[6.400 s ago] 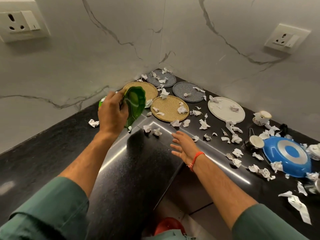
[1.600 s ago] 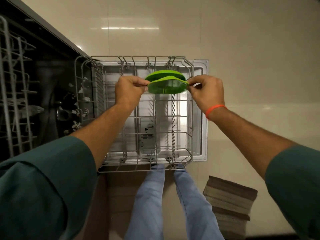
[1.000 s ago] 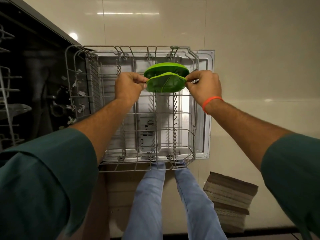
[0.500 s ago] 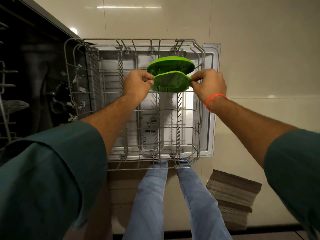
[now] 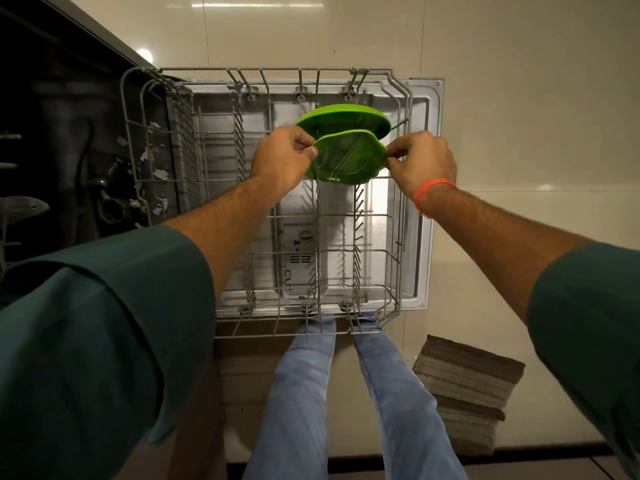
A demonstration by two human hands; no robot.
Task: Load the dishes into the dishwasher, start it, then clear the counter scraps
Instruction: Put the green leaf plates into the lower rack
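Together, left hand (image 5: 282,157) and right hand (image 5: 420,161) pinch a green leaf-shaped plastic plate (image 5: 348,157) between them, over the grey wire dishwasher rack (image 5: 263,216).

Green plates (image 5: 349,161) look smooth matt plastic — the rack (image 5: 277,216) is grey coated wire, the door liner (image 5: 420,237) brushed shiny metal, floor tiles (image 5: 519,98) glossy — folded mat (image 5: 464,386) coarse woven cloth.

Rack mostly free — far right corner taken
Two green plates (image 5: 346,147) stand among the tines at the lower rack's (image 5: 401,216) far right; the rows nearer and leftward are open.
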